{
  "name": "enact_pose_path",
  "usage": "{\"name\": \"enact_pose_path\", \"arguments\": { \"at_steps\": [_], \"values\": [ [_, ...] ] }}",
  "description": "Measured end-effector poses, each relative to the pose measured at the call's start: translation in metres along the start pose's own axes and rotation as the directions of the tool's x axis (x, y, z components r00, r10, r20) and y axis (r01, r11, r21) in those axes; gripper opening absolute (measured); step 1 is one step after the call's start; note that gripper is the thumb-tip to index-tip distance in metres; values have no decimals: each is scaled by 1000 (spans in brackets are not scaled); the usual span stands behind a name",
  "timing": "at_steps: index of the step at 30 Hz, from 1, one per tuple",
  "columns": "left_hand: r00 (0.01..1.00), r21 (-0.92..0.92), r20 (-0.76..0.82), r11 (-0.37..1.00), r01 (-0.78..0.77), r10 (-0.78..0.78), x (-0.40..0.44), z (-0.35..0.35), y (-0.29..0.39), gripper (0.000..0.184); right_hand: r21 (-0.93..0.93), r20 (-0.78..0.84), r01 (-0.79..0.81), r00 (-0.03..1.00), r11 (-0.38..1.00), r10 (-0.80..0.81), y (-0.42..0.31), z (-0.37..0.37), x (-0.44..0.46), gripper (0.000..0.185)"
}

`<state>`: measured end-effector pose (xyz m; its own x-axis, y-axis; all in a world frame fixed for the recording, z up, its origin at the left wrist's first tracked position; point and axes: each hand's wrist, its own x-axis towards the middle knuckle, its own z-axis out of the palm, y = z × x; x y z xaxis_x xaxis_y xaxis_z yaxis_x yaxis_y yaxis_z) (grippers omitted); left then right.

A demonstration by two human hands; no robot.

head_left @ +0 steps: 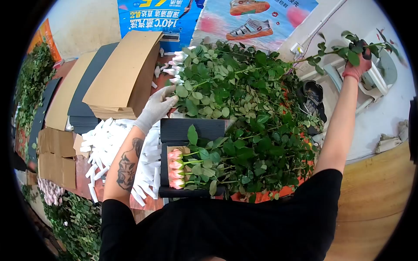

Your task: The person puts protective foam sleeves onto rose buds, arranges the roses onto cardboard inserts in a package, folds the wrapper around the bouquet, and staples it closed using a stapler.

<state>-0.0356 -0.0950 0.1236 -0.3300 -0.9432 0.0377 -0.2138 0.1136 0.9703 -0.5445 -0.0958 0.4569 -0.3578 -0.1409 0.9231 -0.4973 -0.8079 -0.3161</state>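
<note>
My left hand (157, 106), in a pale glove, is beside the white-sleeved rose heads (175, 69) at the left end of a leafy pile; its fingertips are at the leaves, and what they grip, if anything, is hidden. Far to the right, my right hand (359, 63), in a reddish glove with dark fingertips, is closed around a long leafy rose stem (325, 53) raised above a chair. Nearer my body, pink roses (176, 168) lie in a row on a black ridged holder (191, 129), their stems pointing right.
Stacked cardboard sheets (119, 71) and a heap of white sleeves (106, 138) lie to the left. A white chair (374, 80) stands right, near dark sandals (312, 98). More flowers (51, 191) are at the lower left. Someone else's hand (31, 166) shows at the left edge.
</note>
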Motion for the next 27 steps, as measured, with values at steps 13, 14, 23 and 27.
{"name": "enact_pose_path", "arguments": {
  "at_steps": [13,14,23,27],
  "values": [
    [973,811,232,550,-201,13,73,8,-65,49,-761,609,411,720,503,334,13,-26,-169,40],
    [968,807,251,548,-220,18,74,8,-72,49,-829,512,331,774,450,373,13,-42,-150,38],
    [973,906,222,382,-181,-67,103,28,-112,38,-890,-59,-45,998,454,-16,-26,-204,64,28],
    [991,896,124,434,-90,-49,122,26,-115,27,-987,-113,-94,982,130,-149,-66,-267,120,39]
  ]
}}
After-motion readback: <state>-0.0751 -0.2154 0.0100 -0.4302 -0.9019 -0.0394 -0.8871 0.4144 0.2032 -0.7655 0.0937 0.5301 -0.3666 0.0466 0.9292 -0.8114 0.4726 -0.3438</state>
